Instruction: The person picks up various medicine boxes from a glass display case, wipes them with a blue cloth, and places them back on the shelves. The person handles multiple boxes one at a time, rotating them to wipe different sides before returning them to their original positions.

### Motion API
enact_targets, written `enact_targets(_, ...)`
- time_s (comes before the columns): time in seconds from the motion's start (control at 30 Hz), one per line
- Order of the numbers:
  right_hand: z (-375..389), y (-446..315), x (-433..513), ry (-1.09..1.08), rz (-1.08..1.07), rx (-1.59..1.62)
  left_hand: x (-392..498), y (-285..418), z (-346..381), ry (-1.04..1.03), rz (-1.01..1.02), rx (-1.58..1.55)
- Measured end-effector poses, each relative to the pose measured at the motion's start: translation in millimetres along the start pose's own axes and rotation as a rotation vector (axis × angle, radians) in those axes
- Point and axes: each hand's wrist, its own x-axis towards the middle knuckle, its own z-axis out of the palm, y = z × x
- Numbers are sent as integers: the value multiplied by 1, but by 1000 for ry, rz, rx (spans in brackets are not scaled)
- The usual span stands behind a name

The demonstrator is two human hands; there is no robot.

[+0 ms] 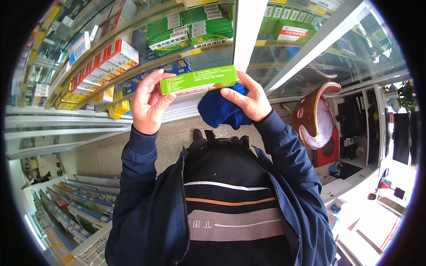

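Between my two hands is a long green medicine carton (199, 79) with white printing and a red-and-white strip along its lower edge. My left hand (150, 103) supports its left end with thumb and fingers. At the other end, my right hand (251, 98) grips the carton with the thumb in front. A crumpled dark blue cloth (223, 108) hangs beneath the right hand, seemingly held in the same grip; its upper part is hidden. Just beyond the carton stands a glass display cabinet, where stacked green cartons (173, 38) sit on a glass shelf (213, 58).
Red-and-white cartons (106, 65) and yellow boxes (119, 106) fill the shelves at left. A white cabinet post (249, 30) rises just past my right hand. To the right is a brown curved-back chair (314, 116). Shelf racks (73, 206) with boxes stand at lower left.
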Motion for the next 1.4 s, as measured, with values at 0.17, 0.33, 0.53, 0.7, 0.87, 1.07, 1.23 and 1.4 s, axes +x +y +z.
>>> enact_targets(0.17,17,9,1,-32,-63,52,-11,20,1,-22,113,184)
enact_targets(0.33,17,12,-4,-45,-36,55,-13,22,1,-47,122,198)
enact_targets(0.53,11,15,-7,7,-93,18,-7,20,8,-69,95,152)
enact_targets(0.7,3,16,-9,35,-94,56,2,16,7,-148,119,221)
enact_targets(0.87,-5,21,-10,48,-121,57,13,14,11,-188,177,252)
enact_targets(1.07,-8,12,-18,57,-29,93,25,7,29,-290,-98,102)
enact_targets(1.23,-23,-56,-42,434,-100,-276,23,-2,27,-115,64,298)
enact_targets(1.4,-15,-66,-10,487,-462,-714,18,-9,67,-106,-158,58)
